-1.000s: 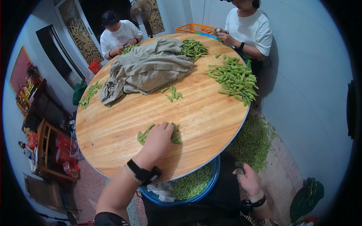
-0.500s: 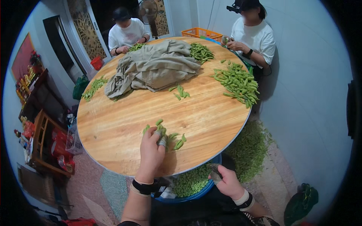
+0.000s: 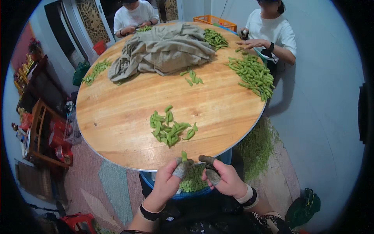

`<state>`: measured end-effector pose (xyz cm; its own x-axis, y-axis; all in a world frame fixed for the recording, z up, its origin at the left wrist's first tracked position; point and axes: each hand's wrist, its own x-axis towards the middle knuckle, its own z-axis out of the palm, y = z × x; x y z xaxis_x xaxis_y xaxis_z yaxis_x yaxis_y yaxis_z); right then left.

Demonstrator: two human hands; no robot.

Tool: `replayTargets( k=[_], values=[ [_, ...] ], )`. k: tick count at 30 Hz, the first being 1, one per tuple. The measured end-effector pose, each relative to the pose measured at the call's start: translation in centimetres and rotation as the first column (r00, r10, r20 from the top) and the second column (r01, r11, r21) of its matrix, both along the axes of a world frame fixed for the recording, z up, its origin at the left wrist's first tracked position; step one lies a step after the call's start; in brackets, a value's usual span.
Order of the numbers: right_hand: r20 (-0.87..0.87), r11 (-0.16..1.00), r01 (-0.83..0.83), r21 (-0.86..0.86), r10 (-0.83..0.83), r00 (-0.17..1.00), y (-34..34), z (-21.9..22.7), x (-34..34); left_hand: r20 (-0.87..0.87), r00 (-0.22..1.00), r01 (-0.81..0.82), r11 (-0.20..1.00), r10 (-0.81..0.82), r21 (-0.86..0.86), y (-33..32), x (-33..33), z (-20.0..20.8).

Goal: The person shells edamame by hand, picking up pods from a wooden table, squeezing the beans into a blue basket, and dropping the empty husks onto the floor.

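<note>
My left hand [image 3: 170, 182], its thumb and finger wrapped in grey tape, pinches a green soybean pod [image 3: 184, 156] just below the near edge of the round wooden table [image 3: 117, 123]. My right hand [image 3: 227, 180] is beside it, with darkly stained coverings on thumb and forefinger; these are apart and nothing shows between them. A small heap of pods [image 3: 169, 132] lies on the table beyond my left hand. Under both hands, partly hidden by them, a blue basin [image 3: 147, 177] holds shelled green beans [image 3: 193, 183].
Grey cloth [image 3: 163, 50] covers the table's far middle. More pods [image 3: 253, 76] lie at the right edge, near a person [image 3: 272, 33]; another person [image 3: 134, 17] sits across. Pod waste [image 3: 255, 150] covers floor at right. A dark green bag [image 3: 304, 208] lies at lower right.
My left hand has drawn back from the heap on the table to the near edge, with a pod in it. My right hand has moved slightly left, towards it. The view has shifted a little.
</note>
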<state>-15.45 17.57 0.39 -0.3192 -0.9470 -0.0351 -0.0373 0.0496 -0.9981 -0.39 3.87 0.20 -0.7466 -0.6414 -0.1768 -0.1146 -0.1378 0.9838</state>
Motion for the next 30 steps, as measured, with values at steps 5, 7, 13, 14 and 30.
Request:
replayTargets(
  k=[5,7,13,14,30],
  values=[
    [-0.046,0.989,-0.150,0.017,0.151,0.988,-0.1,-0.2,0.3,0.041,0.982,0.189,0.979,-0.186,-0.071,0.9,1.1,-0.8],
    [-0.065,0.986,-0.164,0.023,0.165,0.984,-0.1,-0.2,0.5,0.061,0.974,0.225,0.963,-0.218,-0.149,0.7,1.1,-1.3],
    [0.144,0.986,-0.124,0.109,0.108,0.984,0.1,-0.2,0.9,0.171,0.948,0.313,0.878,-0.267,-0.363,0.2,0.9,-1.3],
    [0.223,0.984,-0.143,0.105,0.117,0.968,0.0,-0.2,0.9,0.182,0.950,0.306,0.879,-0.255,-0.365,0.2,0.8,-0.8],
    [0.794,0.937,-0.335,0.097,0.129,0.593,-1.3,0.6,0.6,0.226,0.937,0.342,0.573,-0.265,-0.745,-1.6,2.3,-0.1]
  ],
)
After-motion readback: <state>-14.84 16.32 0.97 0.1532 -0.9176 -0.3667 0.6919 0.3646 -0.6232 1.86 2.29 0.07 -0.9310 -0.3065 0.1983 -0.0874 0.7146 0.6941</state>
